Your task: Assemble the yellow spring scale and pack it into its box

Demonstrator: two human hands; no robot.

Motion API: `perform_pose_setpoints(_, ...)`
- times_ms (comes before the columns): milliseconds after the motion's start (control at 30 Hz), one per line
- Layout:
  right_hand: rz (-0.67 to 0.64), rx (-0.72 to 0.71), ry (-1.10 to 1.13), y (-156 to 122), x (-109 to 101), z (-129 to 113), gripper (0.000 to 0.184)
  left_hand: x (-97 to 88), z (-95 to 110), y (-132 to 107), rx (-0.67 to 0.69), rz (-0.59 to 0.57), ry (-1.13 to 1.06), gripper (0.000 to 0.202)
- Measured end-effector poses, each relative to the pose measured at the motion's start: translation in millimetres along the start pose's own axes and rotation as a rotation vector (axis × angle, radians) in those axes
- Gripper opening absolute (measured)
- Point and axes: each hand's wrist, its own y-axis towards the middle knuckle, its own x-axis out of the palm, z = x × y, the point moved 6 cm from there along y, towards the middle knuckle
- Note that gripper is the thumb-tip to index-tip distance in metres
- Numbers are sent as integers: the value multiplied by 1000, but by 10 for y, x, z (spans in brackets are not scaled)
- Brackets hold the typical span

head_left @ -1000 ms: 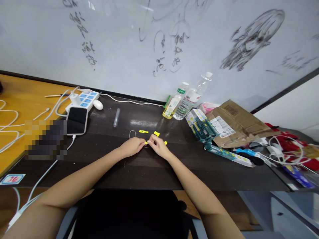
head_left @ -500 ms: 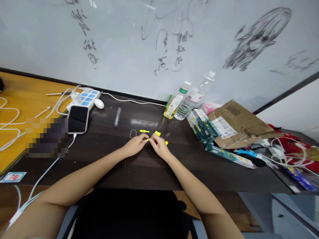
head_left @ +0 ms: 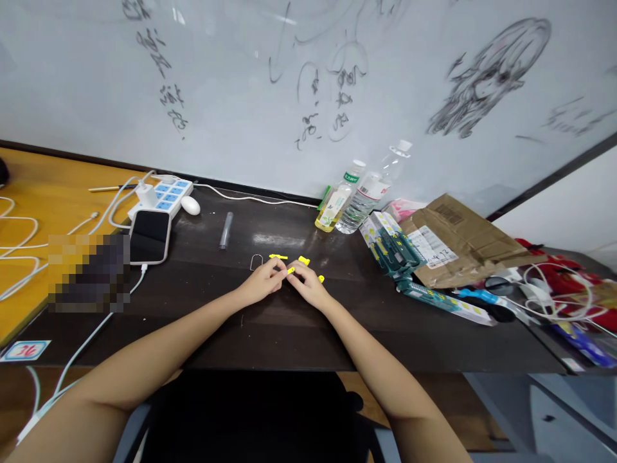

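Observation:
Over the dark table, my left hand (head_left: 263, 281) and my right hand (head_left: 307, 284) meet with their fingertips close together. A small yellow plastic piece (head_left: 290, 271) sits between them, pinched by both sets of fingers; its exact kind is too small to make out. Just beyond the left fingers lies a thin yellow piece (head_left: 278, 256), with a bent metal wire loop (head_left: 256, 262) to its left. Behind my right hand is a blocky yellow piece (head_left: 303, 260). Another yellow piece (head_left: 321, 278) shows partly at that hand's right edge.
A clear tube (head_left: 226, 230) lies farther left, near a phone (head_left: 150, 236), a white mouse (head_left: 190, 205) and a power strip (head_left: 172, 195). Bottles (head_left: 335, 204), green boxes (head_left: 393, 243) and a brown paper package (head_left: 446, 235) stand right. A whiteboard (head_left: 231, 96) rises behind.
The yellow piece between my fingers has turned and shows more plainly now. My fingers have shifted slightly around it, and the camera view has moved a little.

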Motion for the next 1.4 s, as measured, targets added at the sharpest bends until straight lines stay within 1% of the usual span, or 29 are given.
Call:
perform_pose_setpoints(100,-12,53,11,0,-33,57,23,-34,-26,11,-11,3,26,23)
perform_pose_setpoints(200,-17,69,7,-1,-109,88,20,-99,-28,17,-7,17,92,22)
perform_pose_setpoints(300,-10,105,39,-7,-165,138,17,-143,-11,18,48,12,276,19)
perform_pose_setpoints(400,-33,176,153,-23,-147,208,28,-149,-10,10,89,-9,522,18)
perform_pose_setpoints(467,-48,192,204,-34,-122,221,31,-144,-4,5,112,-16,632,17)
perform_pose_setpoints(567,-90,194,241,-51,-75,192,27,-136,15,-1,139,-5,675,15)
perform_pose_setpoints(667,-131,219,188,-68,-25,149,20,-134,39,-10,154,24,661,15)
perform_pose_setpoints(767,-157,220,104,-73,19,100,21,-136,65,-24,169,48,589,13)
perform_pose_setpoints(833,-171,202,89,-70,40,73,22,-150,57,-27,149,55,503,13)
perform_pose_setpoints(900,-159,201,105,-61,39,73,23,-187,26,-22,114,87,418,17)
perform_pose_setpoints(967,-117,223,145,-50,12,103,25,-252,-15,-9,85,166,342,21)
perform_pose_setpoints(1033,-41,268,221,-39,-35,153,29,-325,-58,9,72,264,246,23)
perform_pose_setpoints(1100,50,338,349,-36,-82,216,31,-390,-102,30,61,363,94,26)
perform_pose_setpoints(1167,134,406,506,-41,-112,266,32,-424,-147,52,33,429,-104,30)
perform_pose_setpoints(1200,165,431,580,-44,-117,279,32,-422,-166,64,11,440,-202,34)
perform_pose_setpoints(1267,192,463,696,-46,-107,282,32,-386,-185,87,-32,414,-361,42)
perform_pose_setpoints(1333,183,491,765,-47,-73,271,32,-342,-171,100,-44,370,-441,46)
perform_pose_setpoints(1400,160,510,797,-51,-30,255,32,-329,-151,100,-35,356,-465,46)
